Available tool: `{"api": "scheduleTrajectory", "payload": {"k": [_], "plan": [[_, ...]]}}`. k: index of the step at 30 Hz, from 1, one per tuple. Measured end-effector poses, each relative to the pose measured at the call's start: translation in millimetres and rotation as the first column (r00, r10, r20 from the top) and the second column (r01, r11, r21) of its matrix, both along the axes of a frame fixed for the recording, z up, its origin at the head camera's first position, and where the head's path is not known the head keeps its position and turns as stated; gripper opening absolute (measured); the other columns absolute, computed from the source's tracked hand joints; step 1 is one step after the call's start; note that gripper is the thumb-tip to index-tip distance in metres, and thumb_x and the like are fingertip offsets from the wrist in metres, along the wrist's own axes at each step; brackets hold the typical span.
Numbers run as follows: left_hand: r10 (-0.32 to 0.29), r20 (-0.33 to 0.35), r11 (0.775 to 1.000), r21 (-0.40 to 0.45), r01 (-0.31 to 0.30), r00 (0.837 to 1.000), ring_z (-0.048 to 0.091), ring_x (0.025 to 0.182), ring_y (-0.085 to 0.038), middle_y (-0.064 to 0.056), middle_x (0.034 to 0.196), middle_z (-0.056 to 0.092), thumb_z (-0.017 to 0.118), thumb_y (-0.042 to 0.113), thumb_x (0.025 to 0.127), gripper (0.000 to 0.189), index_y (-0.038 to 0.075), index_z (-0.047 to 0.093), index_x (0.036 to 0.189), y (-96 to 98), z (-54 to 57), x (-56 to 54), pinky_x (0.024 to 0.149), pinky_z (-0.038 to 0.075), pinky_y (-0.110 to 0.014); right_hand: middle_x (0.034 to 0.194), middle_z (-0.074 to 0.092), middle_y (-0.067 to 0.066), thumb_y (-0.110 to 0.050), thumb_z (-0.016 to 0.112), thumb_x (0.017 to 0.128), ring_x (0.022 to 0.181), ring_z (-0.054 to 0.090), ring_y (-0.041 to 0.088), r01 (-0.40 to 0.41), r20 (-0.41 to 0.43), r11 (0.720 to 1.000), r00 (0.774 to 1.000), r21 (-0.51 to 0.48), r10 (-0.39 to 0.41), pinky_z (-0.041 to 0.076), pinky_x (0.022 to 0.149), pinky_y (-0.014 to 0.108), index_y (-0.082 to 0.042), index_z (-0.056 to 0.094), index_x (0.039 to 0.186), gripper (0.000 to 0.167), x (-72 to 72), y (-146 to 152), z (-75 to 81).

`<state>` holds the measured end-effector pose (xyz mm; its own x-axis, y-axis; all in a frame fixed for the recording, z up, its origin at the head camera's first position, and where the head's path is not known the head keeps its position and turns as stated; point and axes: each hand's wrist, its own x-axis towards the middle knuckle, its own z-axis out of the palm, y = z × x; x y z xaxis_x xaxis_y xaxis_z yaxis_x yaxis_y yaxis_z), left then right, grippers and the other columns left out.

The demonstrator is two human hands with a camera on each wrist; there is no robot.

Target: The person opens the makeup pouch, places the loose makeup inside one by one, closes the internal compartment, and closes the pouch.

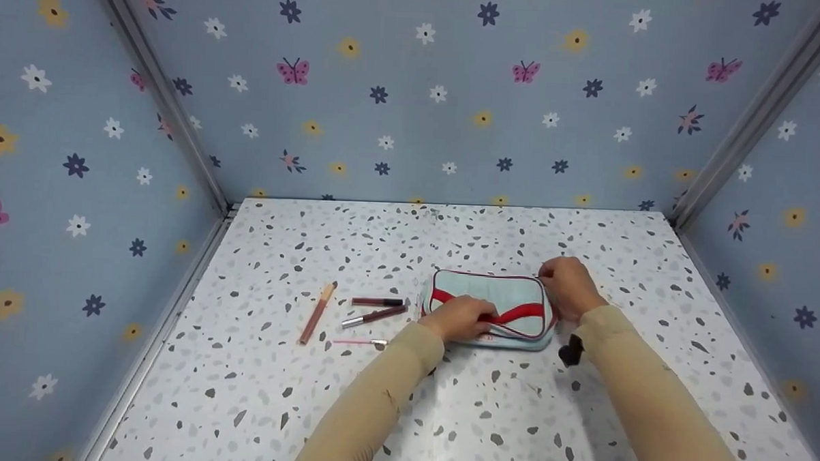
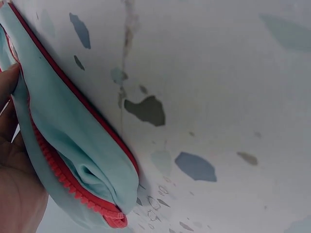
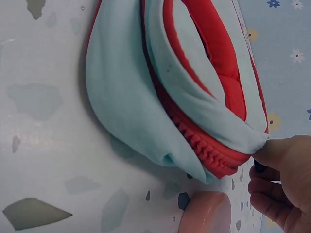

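A light blue pouch [image 1: 490,288] with red piping and a red strap [image 1: 526,311] lies on the speckled table. My left hand [image 1: 463,317] grips its near side beside the strap; in the left wrist view the thumb presses the fabric. At the far right corner, my right hand [image 1: 568,284] pinches the pouch's edge. A small dark piece [image 3: 260,166] shows beneath that thumb in the right wrist view; I cannot tell what it is. Chunky red zipper teeth [image 3: 201,145] run along the pouch's side, where the fabric bulges and folds.
Left of the pouch lie a long brownish tube [image 1: 317,316], a dark red tube with a black cap [image 1: 377,302], a similar one with a silver end [image 1: 374,316], and a thin pink stick [image 1: 355,342]. A peach rounded object [image 3: 206,213] sits by the pouch's right end. Patterned walls surround the table.
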<state>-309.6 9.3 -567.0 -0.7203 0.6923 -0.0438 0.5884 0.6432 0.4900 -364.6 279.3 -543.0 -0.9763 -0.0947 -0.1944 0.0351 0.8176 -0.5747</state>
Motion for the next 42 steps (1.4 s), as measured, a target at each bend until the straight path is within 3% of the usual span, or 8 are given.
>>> {"api": "scheduleTrajectory", "payload": {"k": [7, 11, 15, 22, 28, 34, 42], "plan": [[0.011, 0.002, 1.0, -0.003, -0.011, 1.0, 0.071, 0.121, -0.02, -0.001, 0.128, 0.078, 0.064, 0.018, 0.11, 0.024, 0.016, 0.075, 0.131, 1.9, 0.6, 1.8, 0.112, 0.053, -0.03, 0.127, 0.072, 0.011, -0.011, 0.067, 0.107, 0.124, 0.063, 0.031, 0.044, 0.112, 0.996, 0.993, -0.071, -0.036, 0.054, 0.113, 0.053, -0.009, 0.078, 0.119, 0.016, -8.2, -5.0, 7.1], [0.022, -0.007, 1.0, -0.01, -0.022, 1.0, 0.071, 0.119, -0.019, 0.0, 0.128, 0.078, 0.064, 0.019, 0.11, 0.023, 0.016, 0.075, 0.13, 1.0, -0.3, 2.1, 0.111, 0.054, -0.03, 0.124, 0.074, 0.012, -0.009, 0.068, 0.107, 0.123, 0.064, 0.032, 0.02, 0.116, 0.998, 0.993, -0.065, -0.012, 0.055, 0.111, 0.052, -0.008, 0.079, 0.115, 0.014, -10.6, -3.7, 7.8], [0.025, -0.006, 1.0, -0.012, -0.025, 1.0, 0.071, 0.122, -0.02, -0.001, 0.129, 0.078, 0.063, 0.02, 0.111, 0.024, 0.016, 0.074, 0.132, 0.2, -0.3, 2.4, 0.112, 0.054, -0.032, 0.117, 0.077, 0.014, -0.007, 0.067, 0.106, 0.116, 0.069, 0.032, -0.042, 0.05, 0.999, 0.998, -0.03, 0.043, 0.059, 0.105, 0.051, -0.005, 0.08, 0.112, 0.014, -10.7, 2.4, 5.1], [0.018, 0.008, 1.0, -0.004, -0.018, 1.0, 0.07, 0.128, -0.02, -0.001, 0.133, 0.076, 0.062, 0.021, 0.111, 0.029, 0.017, 0.072, 0.138, -2.9, 1.8, 0.3, 0.116, 0.052, -0.033, 0.12, 0.076, 0.024, -0.005, 0.067, 0.105, 0.115, 0.071, 0.04, -0.126, -0.093, 0.992, 0.988, -0.011, 0.124, 0.058, 0.106, 0.057, 0.006, 0.076, 0.122, 0.022, -3.1, 10.8, 9.7], [-0.005, -0.003, 1.0, -0.013, 0.005, 1.0, 0.066, 0.134, -0.019, 0.0, 0.142, 0.073, 0.068, 0.028, 0.108, 0.04, 0.017, 0.067, 0.147, -8.9, 8.8, -2.2, 0.12, 0.049, -0.034, 0.124, 0.076, 0.024, -0.011, 0.073, 0.104, 0.114, 0.072, 0.039, -0.137, -0.133, 0.991, 0.982, 0.0, 0.135, 0.059, 0.104, 0.056, 0.004, 0.074, 0.13, 0.03, 7.8, 12.0, 15.6], [0.022, 0.02, 1.0, -0.022, -0.022, 1.0, 0.057, 0.148, -0.02, -0.001, 0.157, 0.063, 0.075, 0.033, 0.103, 0.059, 0.017, 0.059, 0.157, -23.1, 18.7, -6.0, 0.127, 0.041, -0.034, 0.125, 0.076, 0.021, -0.013, 0.077, 0.102, 0.112, 0.07, 0.036, -0.168, -0.184, 0.985, 0.97, -0.024, 0.161, 0.06, 0.102, 0.056, 0.002, 0.074, 0.133, 0.035, 22.4, 4.8, 19.3], [0.037, -0.021, 0.999, -0.016, -0.037, 0.999, 0.056, 0.148, -0.025, -0.005, 0.155, 0.063, 0.077, 0.03, 0.099, 0.062, 0.013, 0.059, 0.155, -44.6, 16.5, -6.8, 0.129, 0.04, -0.037, 0.134, 0.073, 0.023, -0.019, 0.084, 0.097, 0.126, 0.066, 0.044, -0.206, -0.271, 0.977, 0.945, -0.052, 0.185, 0.055, 0.108, 0.062, 0.002, 0.074, 0.133, 0.043, 44.8, -1.3, 9.0]]}}
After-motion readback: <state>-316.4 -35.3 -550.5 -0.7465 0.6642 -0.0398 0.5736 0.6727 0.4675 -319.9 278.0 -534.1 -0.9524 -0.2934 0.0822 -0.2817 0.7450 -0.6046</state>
